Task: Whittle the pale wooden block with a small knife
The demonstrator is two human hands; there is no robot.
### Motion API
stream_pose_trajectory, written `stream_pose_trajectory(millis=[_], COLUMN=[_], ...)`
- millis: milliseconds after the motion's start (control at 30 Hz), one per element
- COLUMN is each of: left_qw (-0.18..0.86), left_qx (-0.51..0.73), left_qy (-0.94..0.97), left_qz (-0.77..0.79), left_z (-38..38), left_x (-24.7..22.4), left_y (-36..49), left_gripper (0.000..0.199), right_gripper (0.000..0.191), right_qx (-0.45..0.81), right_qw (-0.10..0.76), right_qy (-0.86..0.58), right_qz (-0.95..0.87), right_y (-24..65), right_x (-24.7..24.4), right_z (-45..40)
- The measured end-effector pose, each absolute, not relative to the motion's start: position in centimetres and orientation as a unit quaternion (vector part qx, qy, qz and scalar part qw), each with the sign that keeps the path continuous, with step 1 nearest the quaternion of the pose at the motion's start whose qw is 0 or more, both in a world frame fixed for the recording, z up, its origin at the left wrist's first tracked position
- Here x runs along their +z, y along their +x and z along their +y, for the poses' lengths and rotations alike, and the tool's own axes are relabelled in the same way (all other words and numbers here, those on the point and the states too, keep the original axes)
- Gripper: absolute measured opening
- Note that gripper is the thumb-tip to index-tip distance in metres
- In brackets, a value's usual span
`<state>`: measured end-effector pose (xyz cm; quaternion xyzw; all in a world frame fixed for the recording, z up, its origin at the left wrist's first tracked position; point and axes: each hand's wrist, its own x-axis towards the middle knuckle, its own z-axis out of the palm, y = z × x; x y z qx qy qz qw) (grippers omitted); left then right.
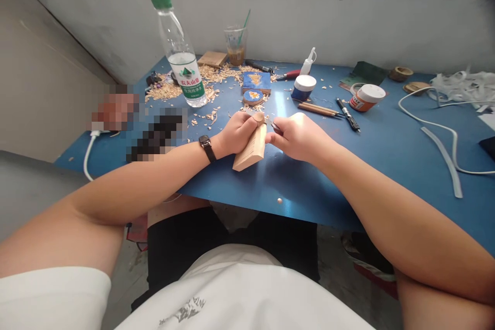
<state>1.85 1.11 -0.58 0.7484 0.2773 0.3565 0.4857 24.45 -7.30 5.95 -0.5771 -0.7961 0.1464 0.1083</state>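
Observation:
My left hand (240, 131), with a watch on the wrist, is wrapped round a pale wooden block (250, 153) held tilted above the table's front part. Something tan covers the left thumb tip. Close on the block's right side, my right hand (299, 136) is closed round a carving knife (275, 128); only a bit of its dark handle and metal shows, near the block's upper end. Beyond the hands lie a round blue painted piece (253, 97) and a square blue painted piece (256, 81), each with an orange and white figure.
Wood shavings (166, 87) litter the blue table (309, 180). A water bottle (181, 56) stands at left, a plastic cup (235, 46) behind. To the right are a blue paint jar (303, 88), an orange jar (367, 98), wooden-handled tools (319, 109), a pen (348, 115) and a white cable (444, 118).

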Motion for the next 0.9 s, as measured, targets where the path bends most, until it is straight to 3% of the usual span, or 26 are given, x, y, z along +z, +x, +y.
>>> stream_pose_trajectory(millis=[333, 567, 900], left_qw=[0.460, 0.518, 0.497], left_qx=[0.401, 0.347, 0.367], left_qy=[0.739, 0.746, 0.760], left_qz=[0.286, 0.233, 0.202], left_z=[1.8, 1.1, 0.8], left_x=[-1.2, -0.6, -0.2], left_y=[1.9, 2.4, 2.3], left_gripper=[0.088, 0.098, 0.083], right_gripper=[0.076, 0.051, 0.066], right_qx=[0.116, 0.182, 0.237], right_qw=[0.062, 0.082, 0.091], right_qy=[-0.628, -0.525, -0.551], right_qz=[-0.767, -0.827, -0.795], right_y=[23.8, 24.7, 24.3], right_x=[7.5, 8.3, 7.5], right_z=[-8.1, -8.4, -8.1])
